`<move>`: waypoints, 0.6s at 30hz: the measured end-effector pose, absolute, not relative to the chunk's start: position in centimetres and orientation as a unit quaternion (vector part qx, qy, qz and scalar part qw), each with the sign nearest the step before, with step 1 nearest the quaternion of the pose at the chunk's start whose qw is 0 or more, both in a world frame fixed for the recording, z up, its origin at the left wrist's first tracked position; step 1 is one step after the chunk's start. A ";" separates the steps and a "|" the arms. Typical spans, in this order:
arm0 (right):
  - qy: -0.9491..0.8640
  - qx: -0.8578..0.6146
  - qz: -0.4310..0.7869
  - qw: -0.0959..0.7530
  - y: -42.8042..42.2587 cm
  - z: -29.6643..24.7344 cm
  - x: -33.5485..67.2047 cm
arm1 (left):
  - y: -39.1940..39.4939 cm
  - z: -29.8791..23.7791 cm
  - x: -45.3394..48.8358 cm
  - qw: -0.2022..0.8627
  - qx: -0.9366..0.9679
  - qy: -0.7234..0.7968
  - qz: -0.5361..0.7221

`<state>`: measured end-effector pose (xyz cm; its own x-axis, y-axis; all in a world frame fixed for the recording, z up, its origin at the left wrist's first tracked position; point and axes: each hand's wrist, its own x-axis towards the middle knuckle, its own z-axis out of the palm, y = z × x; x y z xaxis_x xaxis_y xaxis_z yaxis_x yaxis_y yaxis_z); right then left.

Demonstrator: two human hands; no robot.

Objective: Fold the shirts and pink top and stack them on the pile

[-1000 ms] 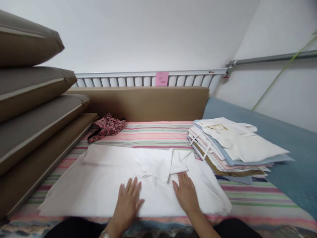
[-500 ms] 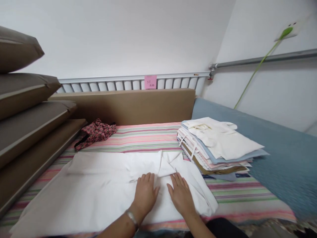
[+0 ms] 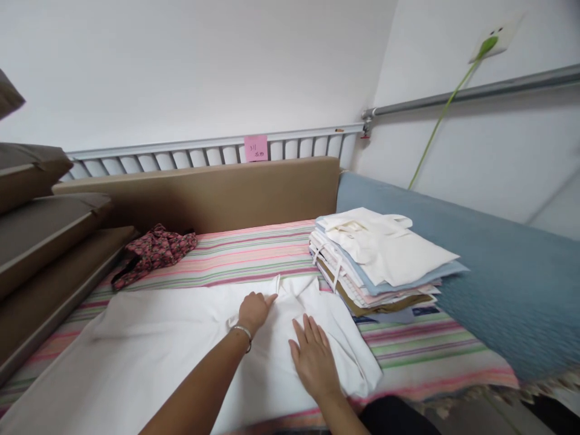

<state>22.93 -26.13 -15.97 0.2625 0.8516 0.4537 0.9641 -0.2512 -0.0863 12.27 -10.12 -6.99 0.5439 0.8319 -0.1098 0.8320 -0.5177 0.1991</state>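
On the far left of both hands stand grey-brown fabric cushions (image 3: 49, 232), and nearer, beyond the left hand, lies a crumpled red floral cloth with black edging (image 3: 161, 246). The wide, plain white fabric piece (image 3: 167, 329) is spread under both hands, on a striped woven cover (image 3: 244, 254). It seems light, soft and limp, not fragile, but it probably creases easily. The left hand (image 3: 256, 313) has curled fingers at the gathered fold; whether it pinches the cloth, I cannot tell. The right hand (image 3: 316, 359), just beside it, rests flat and open, holding nothing. I would take the cloth by its folded far edge, with two hands well apart. Right of the right hand is a pile of folded garments (image 3: 385, 257).
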 end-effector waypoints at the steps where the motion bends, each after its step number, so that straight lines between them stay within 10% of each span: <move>1: -0.586 -0.775 -0.160 0.174 -26.1 -16.0 22.9 | -9.9 -7.0 12.0 0.118 0.874 0.472 0.002; 18: -0.591 -0.773 -0.180 0.146 -26.0 -16.5 23.2 | -7.9 -2.0 5.0 0.072 0.916 0.378 0.114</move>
<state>23.16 -26.01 -16.53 0.2377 0.8606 0.4504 0.9657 -0.2593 -0.0141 4.97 -7.91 -1.98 0.6878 0.7092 0.1549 0.6760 -0.7035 0.2191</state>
